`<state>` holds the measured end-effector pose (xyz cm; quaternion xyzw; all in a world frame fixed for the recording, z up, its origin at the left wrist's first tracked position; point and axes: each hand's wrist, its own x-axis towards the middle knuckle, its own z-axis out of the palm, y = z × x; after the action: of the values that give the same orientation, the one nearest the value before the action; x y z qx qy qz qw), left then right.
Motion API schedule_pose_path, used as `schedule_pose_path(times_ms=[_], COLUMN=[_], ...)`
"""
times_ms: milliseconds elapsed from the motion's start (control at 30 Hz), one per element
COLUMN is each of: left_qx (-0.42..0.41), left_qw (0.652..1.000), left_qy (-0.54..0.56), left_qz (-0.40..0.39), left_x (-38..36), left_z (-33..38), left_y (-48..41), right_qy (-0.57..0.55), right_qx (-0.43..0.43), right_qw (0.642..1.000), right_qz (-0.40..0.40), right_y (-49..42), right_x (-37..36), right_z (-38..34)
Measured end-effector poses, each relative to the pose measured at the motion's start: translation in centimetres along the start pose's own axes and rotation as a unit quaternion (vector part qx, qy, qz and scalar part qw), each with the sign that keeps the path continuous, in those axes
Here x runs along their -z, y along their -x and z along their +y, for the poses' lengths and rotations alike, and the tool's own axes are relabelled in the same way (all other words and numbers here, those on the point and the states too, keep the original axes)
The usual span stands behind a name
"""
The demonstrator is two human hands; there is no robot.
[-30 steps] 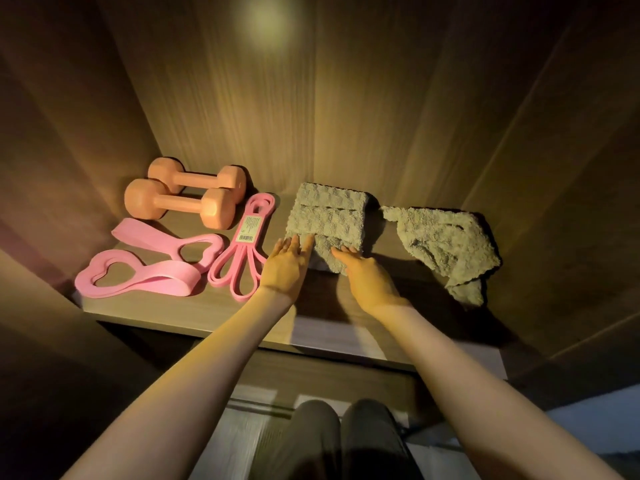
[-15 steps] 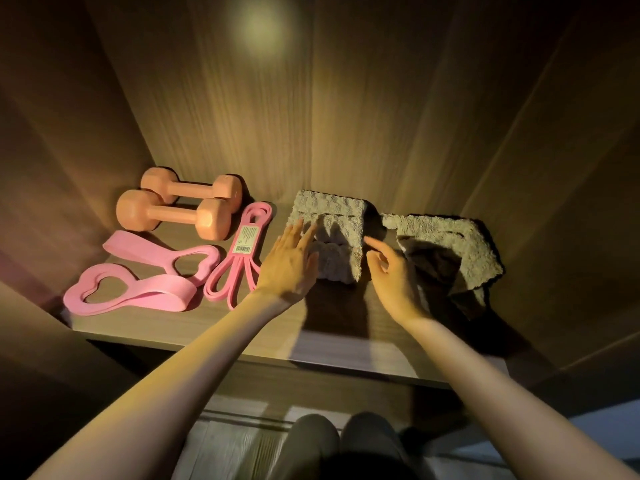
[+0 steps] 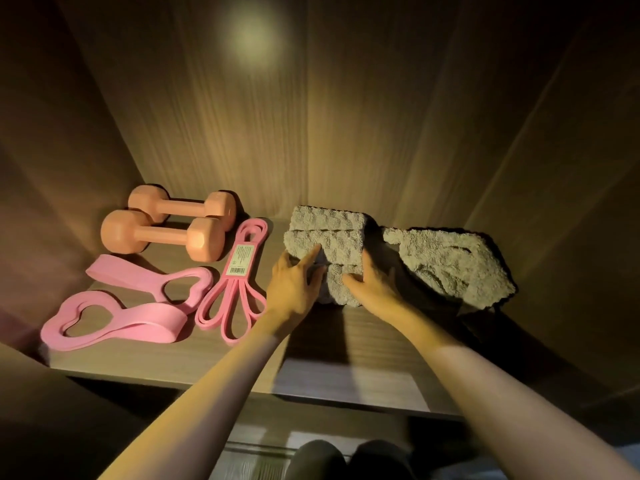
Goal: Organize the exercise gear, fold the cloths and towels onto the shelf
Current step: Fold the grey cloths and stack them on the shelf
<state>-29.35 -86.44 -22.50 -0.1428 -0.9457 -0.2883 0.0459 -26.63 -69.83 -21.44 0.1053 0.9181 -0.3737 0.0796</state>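
Left hand touches, right hand grips folded towel

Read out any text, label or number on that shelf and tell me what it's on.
White label on the thin pink loop band: small print above a barcode, too small and blurred to read.
Dumbbells, wide pink bands, folded towel, loose towel: no readable text.

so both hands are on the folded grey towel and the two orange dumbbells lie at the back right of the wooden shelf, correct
Not quite: in the head view the two orange dumbbells lie at the back left of the wooden shelf. The left hand and right hand are on the folded grey towel.
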Motion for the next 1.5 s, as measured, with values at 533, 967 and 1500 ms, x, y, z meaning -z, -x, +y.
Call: schedule_pose_path(times_ms=[533,967,1500], left_qx=[-0.067,-0.022,-0.122], left_qw=[0.994,0.991,0.966], left_qy=[-0.082,-0.096,-0.187], left_qz=[0.008,-0.094,-0.132], left_x=[-0.1,1.5,-3.5], left_z=[0.1,1.3,10.6], left_y=[0.1,-0.4,6.1], right_qy=[0.316,0.182,0.296], right_qx=[0.11,0.111,-0.062], right_qw=[0.942,0.976,0.953], right_qz=[0.004,-0.054,-0.004], right_y=[-0.7,0.6,11.3], right_x=[0.5,1.6,10.0], right_z=[-3.6,-2.3,8.7])
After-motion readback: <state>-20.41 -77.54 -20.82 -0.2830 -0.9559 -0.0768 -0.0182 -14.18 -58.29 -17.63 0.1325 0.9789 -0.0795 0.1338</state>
